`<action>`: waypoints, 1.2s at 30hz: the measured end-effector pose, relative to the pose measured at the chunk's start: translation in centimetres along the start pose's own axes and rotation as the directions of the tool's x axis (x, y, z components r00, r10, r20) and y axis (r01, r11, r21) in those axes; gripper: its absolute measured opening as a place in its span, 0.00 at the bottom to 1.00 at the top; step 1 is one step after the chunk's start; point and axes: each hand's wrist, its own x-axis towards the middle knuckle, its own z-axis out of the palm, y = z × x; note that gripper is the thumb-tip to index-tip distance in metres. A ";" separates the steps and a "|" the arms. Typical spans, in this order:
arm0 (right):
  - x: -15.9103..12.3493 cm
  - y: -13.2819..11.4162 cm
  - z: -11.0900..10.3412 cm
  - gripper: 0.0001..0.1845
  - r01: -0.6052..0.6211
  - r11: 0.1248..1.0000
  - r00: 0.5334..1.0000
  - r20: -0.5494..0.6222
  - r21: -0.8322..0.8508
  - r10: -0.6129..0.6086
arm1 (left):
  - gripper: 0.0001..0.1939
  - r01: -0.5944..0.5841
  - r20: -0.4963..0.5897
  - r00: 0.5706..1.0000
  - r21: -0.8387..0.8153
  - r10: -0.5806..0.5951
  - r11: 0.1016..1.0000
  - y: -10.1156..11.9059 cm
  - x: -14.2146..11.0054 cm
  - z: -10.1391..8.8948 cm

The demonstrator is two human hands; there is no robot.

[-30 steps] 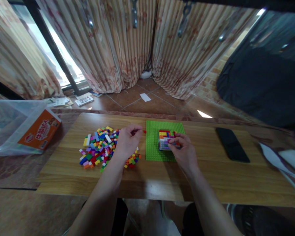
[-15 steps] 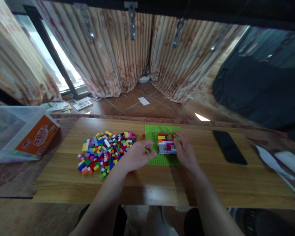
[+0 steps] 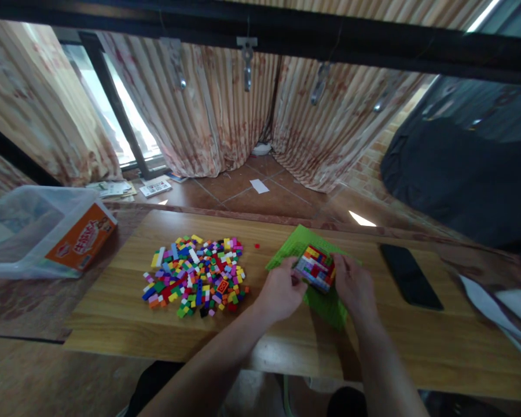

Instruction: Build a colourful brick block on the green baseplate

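Note:
A block of multicoloured toy bricks [image 3: 315,268], red, yellow, blue and pale in colour, sits on the green baseplate [image 3: 301,234], which lies turned at an angle. My left hand [image 3: 282,291] grips the block's left side with fingers bent. Against the right side press the fingers of my right hand [image 3: 355,282], closed on the same block. Parts of the baseplate are covered by both hands. To the left of my left hand spreads a pile of loose toy bricks [image 3: 200,275] in many colours.
One small red brick [image 3: 257,246] lies apart between the pile and the baseplate. A black phone [image 3: 410,276] rests at the right of the wooden table [image 3: 125,313]. The clear plastic bin [image 3: 39,231] with an orange label stands off the table's left end.
The baseplate and the brick block on it have turned clockwise and shifted right. My left hand has moved right onto the block, and the view has tilted slightly.

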 end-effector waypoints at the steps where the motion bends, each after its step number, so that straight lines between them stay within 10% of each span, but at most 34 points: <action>1: 0.0 0.1 -0.3 0.28 -0.022 0.999 1.000 0.012 -0.033 0.022 | 0.29 0.011 -0.024 1.000 -0.033 -0.012 0.999 -0.2 0.3 0.0; 16: -1.6 -1.9 0.6 0.26 -0.169 0.960 0.934 0.348 0.223 0.084 | 0.13 0.066 -0.178 0.983 0.177 -0.034 0.982 -0.5 1.9 -3.9; 36: -1.1 -1.6 1.7 0.21 0.002 1.000 0.972 0.234 -0.021 0.002 | 0.17 0.214 -0.265 0.956 0.331 -0.127 0.919 0.9 0.4 -3.3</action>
